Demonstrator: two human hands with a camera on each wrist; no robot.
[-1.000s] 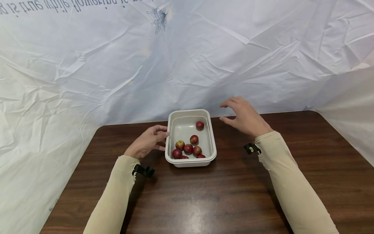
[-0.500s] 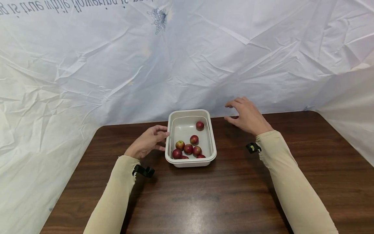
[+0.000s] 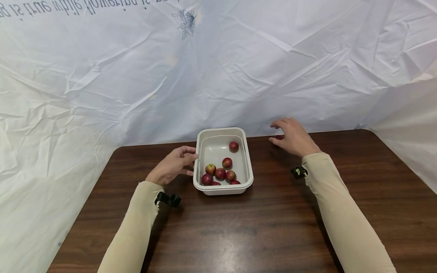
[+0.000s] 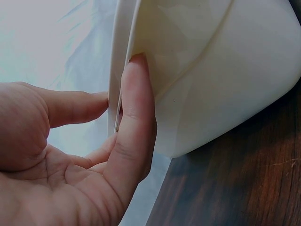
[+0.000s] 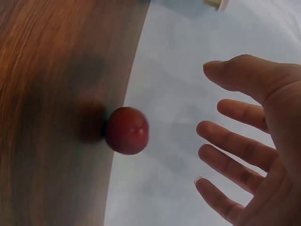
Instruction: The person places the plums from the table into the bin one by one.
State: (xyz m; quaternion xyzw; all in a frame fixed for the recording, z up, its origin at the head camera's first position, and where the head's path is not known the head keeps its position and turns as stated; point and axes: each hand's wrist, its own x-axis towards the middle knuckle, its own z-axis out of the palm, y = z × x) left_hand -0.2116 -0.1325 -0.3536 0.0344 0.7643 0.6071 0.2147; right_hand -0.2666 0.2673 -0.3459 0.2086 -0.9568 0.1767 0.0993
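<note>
My left hand (image 3: 172,165) pinches the left rim of a pale plastic container (image 3: 223,192). In the left wrist view the thumb touches the rim while a finger lies along the outer wall (image 4: 211,89). Inside the container sit several red fruits (image 3: 220,174), small, round and plum-like, mostly gathered at its near end. My right hand (image 3: 295,139) is over the table's back edge, thumb and fingers spread apart. A single red fruit (image 5: 127,131) rests on the table near that hand, in front of its fingertips in the right wrist view; in the head view the hand partly hides it.
The dark wooden table (image 3: 259,227) carries the container near its back edge. A wrinkled white sheet (image 3: 218,76) hangs right behind that edge and along both sides. Each wrist wears a black camera strap (image 3: 167,199).
My right hand has moved right, away from the container, and lowered toward the lone fruit, which now shows between thumb and fingers. The left hand and container stay put.
</note>
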